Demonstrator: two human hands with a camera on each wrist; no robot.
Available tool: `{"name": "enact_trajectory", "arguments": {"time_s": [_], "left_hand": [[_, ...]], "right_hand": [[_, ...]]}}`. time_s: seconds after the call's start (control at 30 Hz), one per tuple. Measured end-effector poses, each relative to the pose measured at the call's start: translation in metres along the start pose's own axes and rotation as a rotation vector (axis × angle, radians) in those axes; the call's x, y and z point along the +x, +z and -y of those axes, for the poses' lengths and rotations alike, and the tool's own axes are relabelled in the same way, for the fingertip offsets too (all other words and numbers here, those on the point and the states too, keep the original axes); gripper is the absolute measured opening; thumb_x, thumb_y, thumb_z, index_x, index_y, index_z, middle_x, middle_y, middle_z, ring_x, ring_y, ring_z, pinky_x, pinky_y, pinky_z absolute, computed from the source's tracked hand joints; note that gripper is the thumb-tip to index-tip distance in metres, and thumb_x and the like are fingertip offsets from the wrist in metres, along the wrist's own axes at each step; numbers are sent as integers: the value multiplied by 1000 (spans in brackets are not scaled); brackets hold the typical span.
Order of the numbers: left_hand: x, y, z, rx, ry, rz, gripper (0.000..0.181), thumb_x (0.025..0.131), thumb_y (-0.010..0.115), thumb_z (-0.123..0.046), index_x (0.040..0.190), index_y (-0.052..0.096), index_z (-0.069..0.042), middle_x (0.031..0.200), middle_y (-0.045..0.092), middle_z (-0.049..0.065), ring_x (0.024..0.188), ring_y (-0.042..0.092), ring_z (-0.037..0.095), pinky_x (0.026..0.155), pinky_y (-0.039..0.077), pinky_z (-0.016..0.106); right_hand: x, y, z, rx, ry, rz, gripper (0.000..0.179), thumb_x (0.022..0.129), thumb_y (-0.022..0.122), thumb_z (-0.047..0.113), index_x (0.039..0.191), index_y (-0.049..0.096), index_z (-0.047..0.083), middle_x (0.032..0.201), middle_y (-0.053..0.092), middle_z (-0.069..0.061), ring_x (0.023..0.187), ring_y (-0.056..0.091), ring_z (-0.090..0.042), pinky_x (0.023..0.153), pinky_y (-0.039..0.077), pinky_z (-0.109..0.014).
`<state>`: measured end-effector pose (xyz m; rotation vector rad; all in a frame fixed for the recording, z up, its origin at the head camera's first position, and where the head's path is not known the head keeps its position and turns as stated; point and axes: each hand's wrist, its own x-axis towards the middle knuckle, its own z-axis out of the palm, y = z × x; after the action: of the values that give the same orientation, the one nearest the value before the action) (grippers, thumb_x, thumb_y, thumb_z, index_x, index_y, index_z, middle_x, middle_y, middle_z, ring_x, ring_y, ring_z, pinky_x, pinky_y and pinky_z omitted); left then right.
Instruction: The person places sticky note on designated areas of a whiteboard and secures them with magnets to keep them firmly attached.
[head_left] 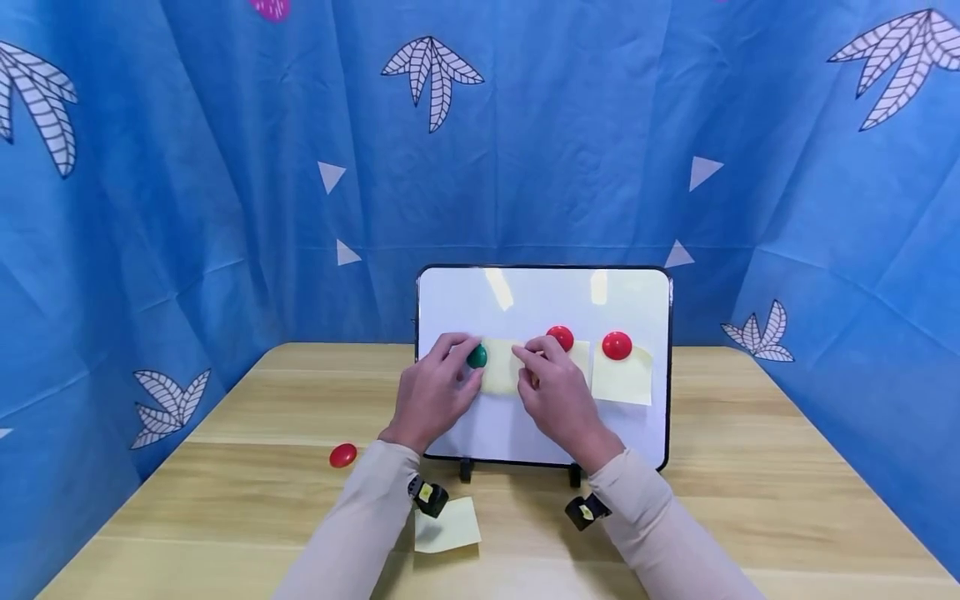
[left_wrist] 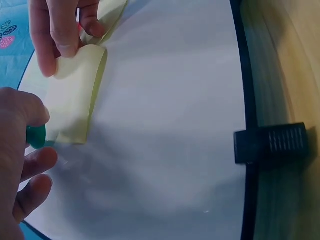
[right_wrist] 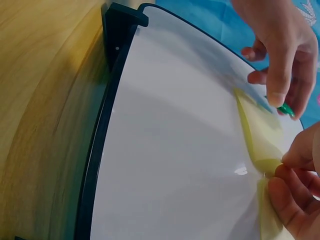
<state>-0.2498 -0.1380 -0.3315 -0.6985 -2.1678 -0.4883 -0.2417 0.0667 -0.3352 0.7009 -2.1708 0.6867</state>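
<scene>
A whiteboard (head_left: 480,425) with a black frame stands on the table. My left hand (head_left: 435,390) pinches a round green magnet (head_left: 477,357) at the left edge of a pale yellow sticky note (head_left: 498,368). At that note's other end, my right hand (head_left: 558,398) pinches its edge between thumb and finger. In the left wrist view the note (left_wrist: 75,95) bows out from the board. Right of it, two more yellow notes (head_left: 622,379) hang under round red magnets (head_left: 617,345); my right hand partly covers the nearer one.
On the table (head_left: 750,467) a loose red magnet (head_left: 343,455) lies left of the board. Another yellow note (head_left: 447,527) lies in front, near my left forearm. Small black feet (head_left: 466,471) hold the board up. Blue curtains (head_left: 225,208) enclose the back and sides.
</scene>
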Motion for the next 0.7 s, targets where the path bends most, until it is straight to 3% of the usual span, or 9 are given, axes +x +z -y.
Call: {"name": "enact_trajectory", "arguments": {"time_s": [0.43, 0.7], "left_hand": [[11, 10, -14, 114, 36, -3, 42, 88, 79, -23, 127, 67, -12, 123, 65, 2, 97, 71, 18, 81, 57, 31], [17, 13, -15, 155, 13, -39, 41, 88, 79, -26, 125, 67, -14, 122, 67, 2, 96, 72, 18, 79, 58, 31]], "right_hand": [[-6, 0, 1, -6, 0, -6, 43, 80, 82, 1, 121, 72, 2, 110, 62, -10, 89, 67, -18, 78, 57, -27], [0, -1, 0, 1, -25, -17, 43, 81, 81, 1, 122, 71, 1, 110, 62, -10, 90, 67, -18, 78, 57, -26]]}}
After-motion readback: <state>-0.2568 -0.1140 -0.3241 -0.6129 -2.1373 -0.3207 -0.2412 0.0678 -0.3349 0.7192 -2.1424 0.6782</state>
